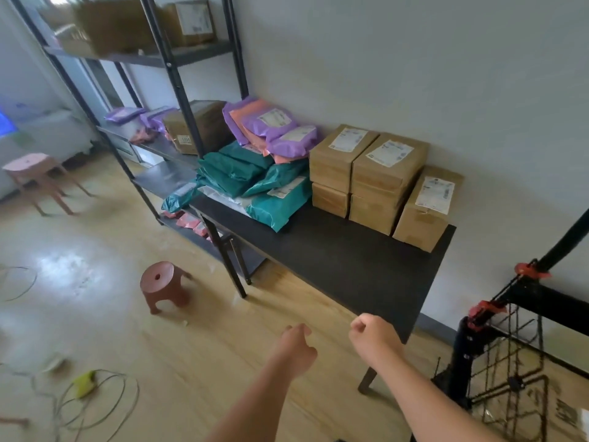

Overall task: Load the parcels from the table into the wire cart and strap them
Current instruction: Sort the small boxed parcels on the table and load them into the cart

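A: Dark surface (350,266) by the wall is carrying every parcel: cardboard boxes (382,173) looking stiff and weightier, teal bags (255,183) soft, likely slippery.

B: I'm holding nothing: left hand (296,349) loosely curled, right hand (373,339) fisted. I'm favouring opposite box sides.

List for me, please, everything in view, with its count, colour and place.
table: one, black, against the wall
boxes: five, brown, stacked at the table's right end
teal mailers: several, teal, at the table's left end
purple mailers: several, purple, behind the teal pile
orange mailers: a few, orange, among the purple ones
rack: one, black, left of the table
cart: one, black wire, right of the table
brown stool: one, floor
pink stool: one, far left
cables: count unclear, floor
left hand: loosely curled, empty
right hand: fisted, empty
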`<state>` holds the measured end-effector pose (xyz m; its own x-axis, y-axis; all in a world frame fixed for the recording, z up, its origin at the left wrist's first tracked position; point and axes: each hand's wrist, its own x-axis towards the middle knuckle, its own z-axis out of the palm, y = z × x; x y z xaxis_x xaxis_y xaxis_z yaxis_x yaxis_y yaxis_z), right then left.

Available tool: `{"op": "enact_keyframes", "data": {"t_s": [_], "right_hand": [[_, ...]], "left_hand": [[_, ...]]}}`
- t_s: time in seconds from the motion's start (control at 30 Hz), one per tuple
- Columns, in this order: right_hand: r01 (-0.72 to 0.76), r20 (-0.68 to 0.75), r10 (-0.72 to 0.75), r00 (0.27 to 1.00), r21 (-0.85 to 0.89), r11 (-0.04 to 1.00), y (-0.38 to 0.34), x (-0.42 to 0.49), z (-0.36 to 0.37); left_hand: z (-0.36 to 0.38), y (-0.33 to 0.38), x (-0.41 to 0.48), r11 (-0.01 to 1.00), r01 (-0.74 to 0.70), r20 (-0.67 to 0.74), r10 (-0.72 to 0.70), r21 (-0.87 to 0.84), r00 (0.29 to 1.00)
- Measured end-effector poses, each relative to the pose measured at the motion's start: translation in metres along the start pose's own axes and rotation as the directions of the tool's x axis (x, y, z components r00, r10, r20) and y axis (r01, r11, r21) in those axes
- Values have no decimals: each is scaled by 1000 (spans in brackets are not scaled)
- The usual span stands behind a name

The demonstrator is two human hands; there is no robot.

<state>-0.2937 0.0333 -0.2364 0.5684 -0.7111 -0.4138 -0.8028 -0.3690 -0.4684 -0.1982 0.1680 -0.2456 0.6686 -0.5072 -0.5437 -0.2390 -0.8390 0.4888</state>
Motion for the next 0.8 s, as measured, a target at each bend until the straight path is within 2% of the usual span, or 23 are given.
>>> {"op": "enact_keyframes", "data": {"t_s": [0.17, 0.33, 0.53, 0.7, 0.8], "right_hand": [[-21, -125, 32, 992, 85, 996, -13, 46, -16], [-18, -152, 28, 988, 62, 998, -24, 68, -36], [-46, -214, 59, 975, 64, 997, -36, 95, -64], [-136, -282, 152, 947, 76, 988, -52, 119, -81], [-195, -342, 214, 915, 90, 977, -68, 137, -91]], "left_hand": [[-14, 19, 46, 999, -5, -37, 6, 33, 999], [-33, 42, 70, 996, -39, -110, 48, 84, 993], [-63, 82, 110, 979, -164, -107, 177, 122, 978], [-86, 107, 150, 966, -239, -70, 246, 102, 967], [-112, 126, 174, 939, -329, -98, 338, 98, 936]]}}
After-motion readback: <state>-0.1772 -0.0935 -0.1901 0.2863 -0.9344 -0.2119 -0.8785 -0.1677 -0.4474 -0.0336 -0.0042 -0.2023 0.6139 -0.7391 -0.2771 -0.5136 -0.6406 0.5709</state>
